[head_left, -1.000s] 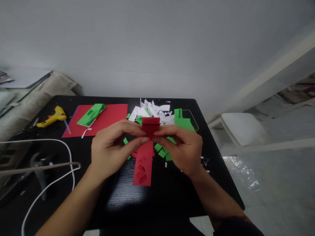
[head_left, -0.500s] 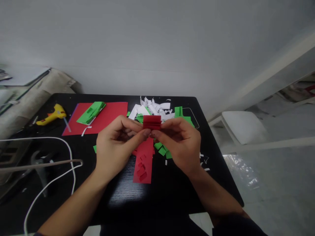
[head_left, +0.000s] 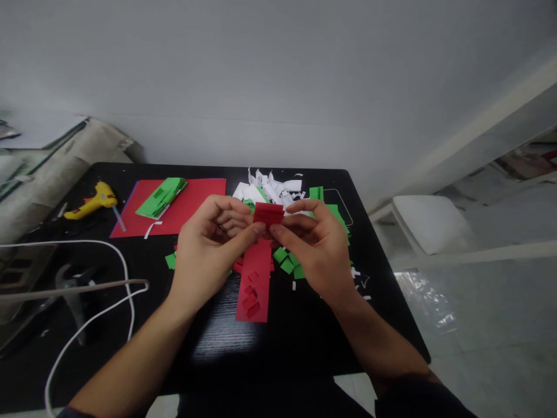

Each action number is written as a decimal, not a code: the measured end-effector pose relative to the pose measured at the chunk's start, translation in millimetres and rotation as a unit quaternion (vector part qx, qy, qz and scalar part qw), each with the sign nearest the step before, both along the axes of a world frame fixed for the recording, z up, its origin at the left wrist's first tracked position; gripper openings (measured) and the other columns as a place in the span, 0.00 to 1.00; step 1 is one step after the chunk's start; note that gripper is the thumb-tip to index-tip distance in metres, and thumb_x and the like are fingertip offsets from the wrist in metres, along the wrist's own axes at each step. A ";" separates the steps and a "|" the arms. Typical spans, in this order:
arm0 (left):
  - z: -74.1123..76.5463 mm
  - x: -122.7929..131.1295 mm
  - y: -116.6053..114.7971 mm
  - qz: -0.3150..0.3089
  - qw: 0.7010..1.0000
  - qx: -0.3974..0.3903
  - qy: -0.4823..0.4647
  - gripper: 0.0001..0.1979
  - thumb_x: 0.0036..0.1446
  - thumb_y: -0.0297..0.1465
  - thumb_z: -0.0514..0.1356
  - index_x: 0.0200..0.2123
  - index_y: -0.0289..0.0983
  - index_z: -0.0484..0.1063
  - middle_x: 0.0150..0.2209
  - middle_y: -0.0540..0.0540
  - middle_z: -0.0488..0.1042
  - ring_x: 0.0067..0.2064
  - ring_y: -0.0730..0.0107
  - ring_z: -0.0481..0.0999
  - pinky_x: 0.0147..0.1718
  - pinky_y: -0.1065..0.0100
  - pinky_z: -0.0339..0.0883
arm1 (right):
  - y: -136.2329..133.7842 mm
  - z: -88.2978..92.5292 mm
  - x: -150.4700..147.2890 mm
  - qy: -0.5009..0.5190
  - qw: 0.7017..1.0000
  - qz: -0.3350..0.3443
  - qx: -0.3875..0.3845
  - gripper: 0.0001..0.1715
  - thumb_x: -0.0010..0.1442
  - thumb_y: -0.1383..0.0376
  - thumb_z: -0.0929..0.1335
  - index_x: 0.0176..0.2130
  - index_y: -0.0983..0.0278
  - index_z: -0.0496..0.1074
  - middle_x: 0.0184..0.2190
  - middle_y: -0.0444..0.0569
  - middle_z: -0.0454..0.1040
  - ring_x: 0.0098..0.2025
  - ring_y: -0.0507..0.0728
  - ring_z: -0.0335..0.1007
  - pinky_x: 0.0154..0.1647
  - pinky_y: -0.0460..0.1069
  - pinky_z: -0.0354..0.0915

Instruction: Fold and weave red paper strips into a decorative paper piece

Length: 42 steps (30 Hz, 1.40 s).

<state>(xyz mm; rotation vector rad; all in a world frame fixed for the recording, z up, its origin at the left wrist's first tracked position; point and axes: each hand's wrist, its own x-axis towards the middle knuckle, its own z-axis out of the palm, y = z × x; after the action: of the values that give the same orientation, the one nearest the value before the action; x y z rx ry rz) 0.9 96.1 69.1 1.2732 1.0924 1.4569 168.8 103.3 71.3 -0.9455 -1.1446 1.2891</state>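
Note:
Between my two hands, above the black table, is a small folded piece of red paper (head_left: 268, 213) with several creases across it. My left hand (head_left: 217, 238) pinches its left side, the thumb on the near face. From the right, my right hand (head_left: 315, 244) grips the other side, thumb in front and forefinger raised behind. Below lies a long red paper strip (head_left: 253, 290) with small red paper bits on it; its far end is hidden by my hands. Green paper pieces (head_left: 289, 264) and a heap of white paper scraps (head_left: 274, 186) lie behind and beside my hands.
A red sheet (head_left: 204, 197) at the back left carries a stack of green paper strips (head_left: 163, 196). Beside it rests a yellow glue gun (head_left: 93, 202). A white cable (head_left: 124, 261) loops over the table's left side. On the right stands a white stool (head_left: 422, 223).
The red folded piece has tilted, and its folds sit closer together. Both thumbs have moved up onto its face, and my right forefinger has lifted away from its edge.

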 end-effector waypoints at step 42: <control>-6.2 -1.7 1.7 -0.046 0.994 -0.022 0.097 0.06 0.64 0.33 0.66 0.34 0.38 0.78 0.27 0.51 0.74 0.28 0.72 0.72 0.27 0.70 0.65 | 2.9 -3.3 -0.5 0.001 1.000 -0.016 -0.010 0.25 0.51 0.60 0.83 0.45 0.60 0.75 0.34 0.45 0.85 0.38 0.58 0.86 0.44 0.54 0.84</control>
<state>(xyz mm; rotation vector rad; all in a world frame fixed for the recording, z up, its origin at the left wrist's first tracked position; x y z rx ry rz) -0.8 97.9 62.9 1.4370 1.1698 1.2555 168.3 106.1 68.0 -0.9734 -1.1115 1.2785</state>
